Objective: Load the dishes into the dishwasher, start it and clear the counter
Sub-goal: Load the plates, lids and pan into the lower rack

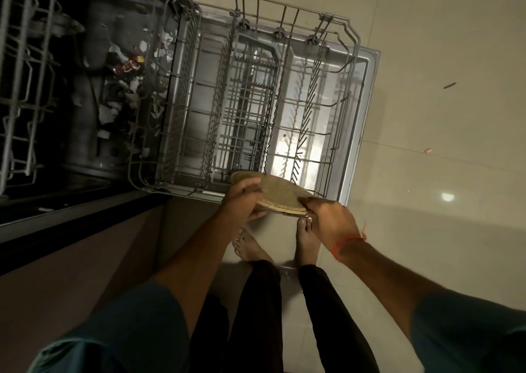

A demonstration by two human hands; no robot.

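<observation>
Both hands are holding a small stack of plates [280,194], brownish and speckled, tilted with the far edge higher. The left hand [244,202] is gripping the stack's left edge, thumb lying over the top face and fingers curling underneath. The right hand [330,220] is pinching the near-right rim, fingers wrapping around the stacked edges; a red thread [345,243] is sitting on that wrist. At least two plate rims are showing at the edge under the right hand, exact count unclear. The stack is hovering just over the near edge of the lower rack [256,102], not resting on it as far as I can tell. The rack is sitting pulled out over the open dishwasher door [367,116], straight ahead of both hands, wire tines standing in rows, no dishes showing in it. Further ahead and to the left of the left hand, the dark tub [113,88] is showing light and coloured bits on its floor; can't tell what they are. The upper rack [25,74] is jutting in at far left. Bare feet [306,241] are standing on the tiled floor [441,230] directly below the hands. Teal sleeves [136,324] are covering both upper arms.
</observation>
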